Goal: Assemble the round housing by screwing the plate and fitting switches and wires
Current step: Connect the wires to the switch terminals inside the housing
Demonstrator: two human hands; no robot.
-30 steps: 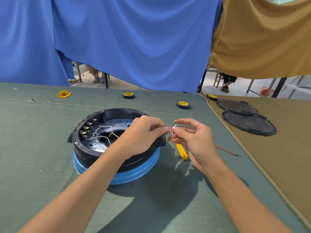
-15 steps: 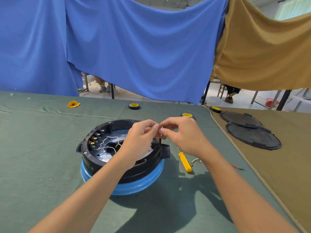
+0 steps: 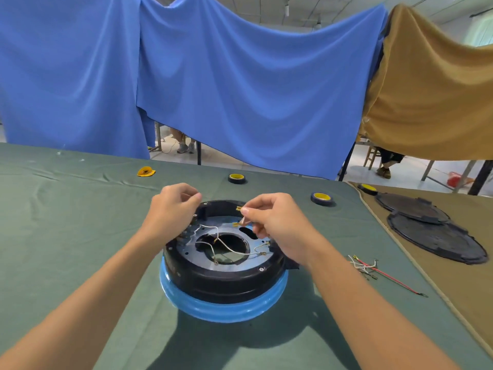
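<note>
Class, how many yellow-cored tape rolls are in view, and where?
3. First roll on the green cloth beyond the housing; second roll further right near its edge; third roll on the brown cloth beside the black covers. None seems hidden.

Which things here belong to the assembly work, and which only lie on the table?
Job: round housing, metal plate, white wires inside, terminal in the right hand, spare wires.
Lying about: three tape rolls, two black covers, yellow scrap.
</note>
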